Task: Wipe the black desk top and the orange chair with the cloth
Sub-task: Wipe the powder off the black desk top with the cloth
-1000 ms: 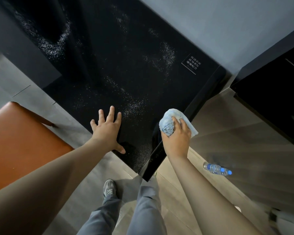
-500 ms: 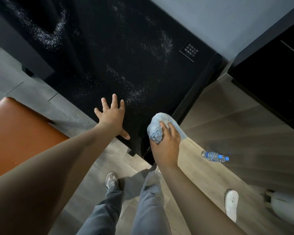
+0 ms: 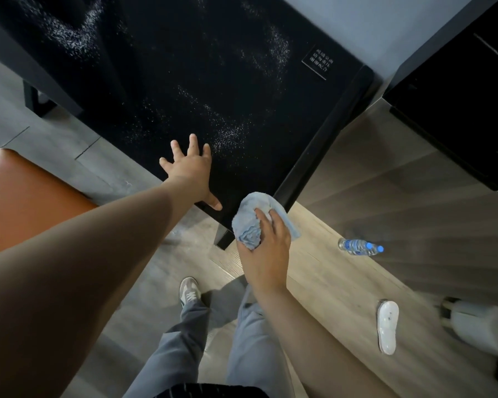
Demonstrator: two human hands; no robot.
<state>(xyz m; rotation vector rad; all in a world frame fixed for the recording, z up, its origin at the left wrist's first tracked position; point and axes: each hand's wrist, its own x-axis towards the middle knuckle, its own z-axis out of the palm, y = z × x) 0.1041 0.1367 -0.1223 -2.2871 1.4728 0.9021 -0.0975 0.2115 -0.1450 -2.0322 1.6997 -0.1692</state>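
Observation:
The black desk top [image 3: 213,81] fills the upper middle of the view and carries streaks of white specks. My left hand [image 3: 191,170] lies flat on its near edge, fingers spread, holding nothing. My right hand [image 3: 263,248] is closed on a bunched light blue cloth [image 3: 250,219], which sits at the desk's near corner, partly past the edge and over the floor. The orange chair [image 3: 26,202] shows its seat at the left edge, partly hidden behind my left forearm.
A plastic water bottle [image 3: 360,247] lies on the wooden floor to the right. A white slipper [image 3: 387,326] lies farther right, with a white object beside it. Another black piece of furniture [image 3: 457,96] stands at the upper right. My legs and a shoe [image 3: 189,291] are below.
My right hand has drawn the cloth back along the desk toward the near corner and partly off it. My left hand stays flat on the desk edge. The view has shifted back.

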